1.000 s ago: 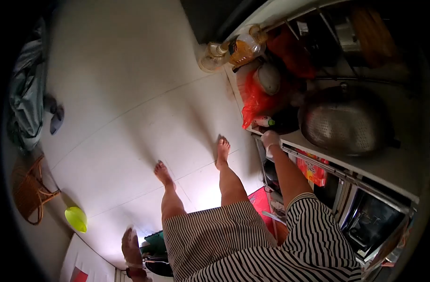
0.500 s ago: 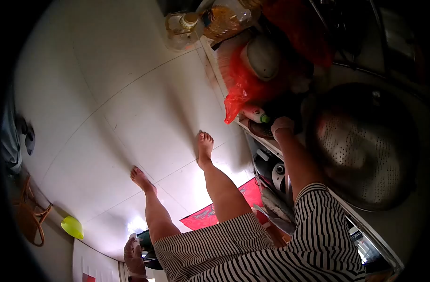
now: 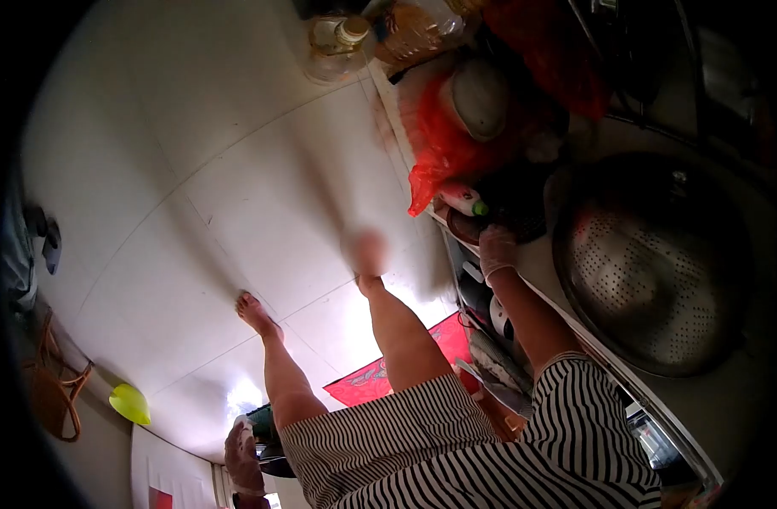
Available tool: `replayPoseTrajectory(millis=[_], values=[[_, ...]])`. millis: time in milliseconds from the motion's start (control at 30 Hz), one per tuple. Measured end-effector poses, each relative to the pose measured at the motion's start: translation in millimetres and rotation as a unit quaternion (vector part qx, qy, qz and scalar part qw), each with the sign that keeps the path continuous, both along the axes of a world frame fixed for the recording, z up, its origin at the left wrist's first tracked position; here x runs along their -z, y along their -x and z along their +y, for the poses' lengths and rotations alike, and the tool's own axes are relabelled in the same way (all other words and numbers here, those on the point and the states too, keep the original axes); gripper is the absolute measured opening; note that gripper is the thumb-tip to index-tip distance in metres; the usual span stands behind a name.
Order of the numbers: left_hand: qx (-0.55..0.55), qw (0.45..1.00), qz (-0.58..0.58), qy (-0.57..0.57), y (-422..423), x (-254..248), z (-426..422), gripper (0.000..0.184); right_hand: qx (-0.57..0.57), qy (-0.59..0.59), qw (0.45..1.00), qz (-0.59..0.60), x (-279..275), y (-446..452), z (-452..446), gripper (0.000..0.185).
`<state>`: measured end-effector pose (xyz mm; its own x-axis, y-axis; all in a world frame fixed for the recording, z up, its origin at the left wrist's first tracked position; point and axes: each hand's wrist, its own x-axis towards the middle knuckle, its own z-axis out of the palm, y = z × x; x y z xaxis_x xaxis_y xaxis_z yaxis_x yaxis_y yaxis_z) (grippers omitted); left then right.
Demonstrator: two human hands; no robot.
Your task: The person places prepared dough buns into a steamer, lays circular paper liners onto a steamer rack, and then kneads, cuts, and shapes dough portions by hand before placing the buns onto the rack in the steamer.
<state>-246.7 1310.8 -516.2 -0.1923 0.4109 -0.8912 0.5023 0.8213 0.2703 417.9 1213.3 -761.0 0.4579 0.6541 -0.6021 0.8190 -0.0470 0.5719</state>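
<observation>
My right hand [image 3: 497,250], in a clear thin glove, reaches to the counter's edge on the right. Its fingers are bent at the rim of a brown bowl-like thing [image 3: 465,226], beside a dark mesh-like item [image 3: 517,208]; what they grip is hidden. Just beyond the fingertips lies a white and pink bottle with a green cap [image 3: 462,199]. Low on the left, my left hand [image 3: 242,458] is also gloved and hangs by my side with curled fingers. A small whitish thing [image 3: 246,430] shows at its fingers, too unclear to name.
A large perforated metal colander [image 3: 656,271] stands on the counter to the right. Red plastic bags [image 3: 435,165] and a clear jug [image 3: 336,51] are farther ahead. On the floor are a red mat [image 3: 359,383] and a yellow-green balloon-like object [image 3: 130,404]; a wicker chair [image 3: 59,390] is at left.
My right hand has drawn back slightly toward me along the counter edge, and more of its glove shows. My left hand stays low at my side.
</observation>
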Motion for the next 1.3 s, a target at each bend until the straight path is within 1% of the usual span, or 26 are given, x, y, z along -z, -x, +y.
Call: replayPoseTrajectory(millis=[67,167,300,367,400,433,467,500,567,600,667,700,733,767,800,867,900,933,967,1000,1067,1133,1200,1233,1267,1300], values=[[0.024,1.0,-0.001,-0.005,1.6,-5.2,3.6,0.036,-0.008,0.0,1.0,0.026,-2.4,9.9,11.2,0.02],[-0.023,1.0,0.007,0.0,-2.3,-19.6,6.9,0.036,-0.05,0.065,0.995,0.051,-19.2,39.1,33.8,0.025],[-0.001,0.998,-0.034,-0.044,10.6,-33.7,-0.7,0.037,-0.097,0.076,0.972,0.199,-42.3,95.5,54.0,0.022],[0.023,0.997,-0.037,-0.06,19.4,-44.1,-6.0,0.04,-0.11,0.076,0.948,0.287,-63.5,127.7,61.5,0.021],[-0.036,0.996,-0.053,-0.068,18.4,-49.5,-8.9,0.039,-0.113,0.072,0.938,0.32,-74.4,144.6,63.6,0.021],[-0.021,0.997,-0.041,-0.063,23.6,-49.8,-12.5,0.039,-0.113,0.066,0.928,0.349,-87.5,162.9,68.5,0.02],[-0.005,0.998,-0.028,-0.06,29.8,-55.7,-12.1,0.038,-0.128,0.052,0.93,0.34,-122.4,192.8,88.1,0.019],[0.076,0.992,-0.025,-0.095,25.3,-67.3,-1.6,0.036,-0.121,0.017,0.928,0.351,-138.4,213.1,94.3,0.019],[0.156,0.98,-0.031,-0.118,27.7,-79.3,15.6,0.034,-0.047,-0.028,0.919,0.391,-171.2,251.1,110.1,0.02],[0.167,0.977,-0.056,-0.12,43.9,-70.0,14.2,0.035,0.06,-0.048,0.894,0.441,-194.5,265.4,118.7,0.027],[0.14,0.972,-0.115,-0.15,52.8,-76.0,26.1,0.038,0.218,-0.228,0.8,0.511,-257.5,291.3,114.4,0.027],[0.139,0.968,-0.135,-0.158,64.5,-69.6,29.3,0.042,0.322,-0.227,0.736,0.551,-279.1,299.9,108.0,0.031],[0.088,0.965,-0.186,-0.161,78.7,-59.9,32.2,0.043,0.421,-0.22,0.66,0.582,-298.3,308.0,95.3,0.035],[0.089,0.968,-0.192,-0.135,78.8,-78.3,48.3,0.051,0.485,-0.273,0.517,0.651,-301.4,316.9,73.8,0.041],[0.096,0.966,-0.191,-0.145,82.5,-80.7,54.9,0.051,0.549,-0.282,0.409,0.672,-348.5,331.7,77.5,0.037],[0.091,0.926,-0.169,-0.325,72.7,-88.0,68.0,0.063,0.641,-0.279,0.299,0.649,-400.2,347.0,59.5,0.035],[0.05,0.945,-0.189,-0.261,69.6,-109.5,74.5,0.066,0.637,-0.289,0.294,0.651,-416.3,350.0,44.9,0.035],[0.01,0.959,-0.207,-0.193,56.8,-148.1,86.0,0.069,0.626,-0.296,0.23,0.684,-431.7,352.3,27.9,0.036],[-0.038,0.928,-0.346,-0.132,58.7,-149.6,91.9,0.067,0.61,-0.302,0.166,0.713,-446.4,355.2,10.6,0.037],[-0.064,0.879,-0.461,-0.107,51.8,-165.2,92.7,0.063,0.605,-0.315,0.168,0.712,-459.8,359.8,-5.1,0.037],[-0.094,0.843,-0.529,-0.032,52.5,-188.0,79.8,0.055,0.622,-0.338,0.2,0.677,-486.7,370.2,-39.1,0.038],[-0.082,0.839,-0.537,-0.029,40.1,-212.2,58.1,0.049,0.605,-0.377,0.214,0.667,-489.5,378.1,-84.9,0.042],[-0.063,0.837,-0.543,-0.029,26.5,-242.2,29.2,0.043,0.587,-0.414,0.322,0.617,-499.4,382.5,-129.4,0.046],[-0.027,0.846,-0.532,-0.019,19.0,-254.7,12.4,0.039,0.533,-0.482,0.375,0.585,-495.9,389.3,-154.6,0.056],[0.012,0.853,-0.521,-0.01,14.1,-264.9,-4.3,0.034,0.404,-0.587,0.599,0.366,-517.8,409.7,-176.5,0.061],[0.056,0.844,-0.533,-0.029,12.0,-257.2,-28.7,0.038,0.273,-0.644,0.655,0.287,-539.7,415.7,-200.5,0.061]])
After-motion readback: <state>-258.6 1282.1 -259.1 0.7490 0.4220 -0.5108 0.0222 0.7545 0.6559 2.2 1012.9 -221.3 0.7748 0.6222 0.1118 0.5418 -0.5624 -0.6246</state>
